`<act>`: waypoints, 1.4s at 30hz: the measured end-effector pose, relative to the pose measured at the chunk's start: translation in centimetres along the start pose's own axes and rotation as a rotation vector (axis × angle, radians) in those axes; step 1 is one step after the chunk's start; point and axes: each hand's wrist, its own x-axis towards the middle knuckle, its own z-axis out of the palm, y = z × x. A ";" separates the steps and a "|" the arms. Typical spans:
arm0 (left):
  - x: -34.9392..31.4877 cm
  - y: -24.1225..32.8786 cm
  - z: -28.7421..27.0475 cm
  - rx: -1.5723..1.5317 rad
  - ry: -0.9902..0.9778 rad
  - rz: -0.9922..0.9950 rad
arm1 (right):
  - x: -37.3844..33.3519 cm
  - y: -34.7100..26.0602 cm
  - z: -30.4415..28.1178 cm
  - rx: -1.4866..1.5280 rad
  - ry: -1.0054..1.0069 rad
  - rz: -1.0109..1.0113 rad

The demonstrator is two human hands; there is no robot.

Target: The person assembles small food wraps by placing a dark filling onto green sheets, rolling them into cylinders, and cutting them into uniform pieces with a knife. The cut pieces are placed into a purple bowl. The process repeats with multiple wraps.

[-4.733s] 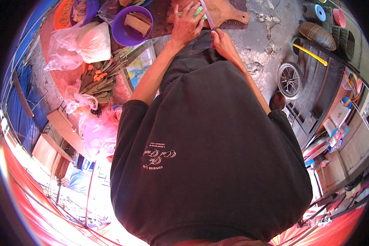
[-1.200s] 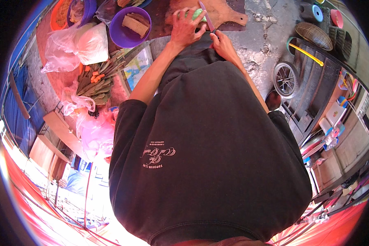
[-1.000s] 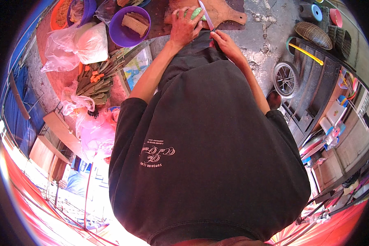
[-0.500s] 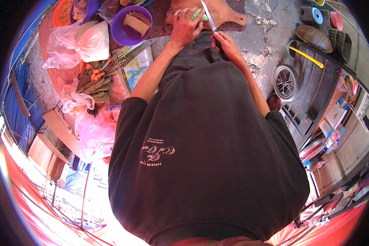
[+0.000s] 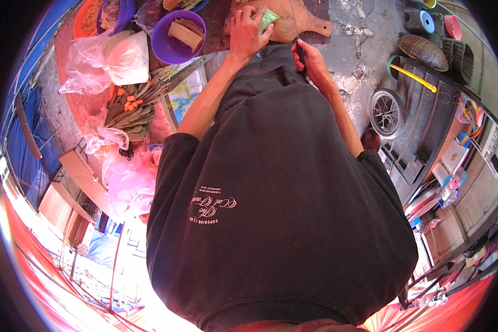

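Note:
At the top of the view my left hand (image 5: 248, 30) presses on a pale green piece of vegetable (image 5: 269, 20), its fingers bent over the left side. The vegetable lies on a wooden cutting board (image 5: 310, 25) with a handle on its right; its exact kind I cannot make out. My right hand (image 5: 315, 61) is closed round the dark handle of a knife (image 5: 300, 52). The thin blade points away from me over the board, seen nearly edge-on, to the right of the vegetable and apart from it.
Left of the board stands a purple bowl (image 5: 161, 41) with a brown block inside. Farther left are a white-filled plastic bag (image 5: 127, 58), an orange basin (image 5: 83, 22), and brown leafy bundles (image 5: 130, 119) with orange pieces. On the right are a wheel (image 5: 385, 113) and a woven basket (image 5: 423, 52).
The knife has moved right, off the vegetable, and its blade has turned from broad to nearly edge-on. My left hand has shifted slightly left, and more of the vegetable shows.

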 end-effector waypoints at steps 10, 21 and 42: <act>1.5 0.6 -3.1 -0.198 -0.277 -0.387 | -0.9 -0.7 1.1 -0.266 0.125 -0.054; 0.9 -5.5 -1.5 -0.396 -0.307 -0.193 | -0.7 -0.5 1.2 -0.281 0.144 -0.052; 0.4 -4.8 -3.1 -0.098 -0.328 0.216 | -1.1 -0.5 1.5 -0.289 0.164 -0.070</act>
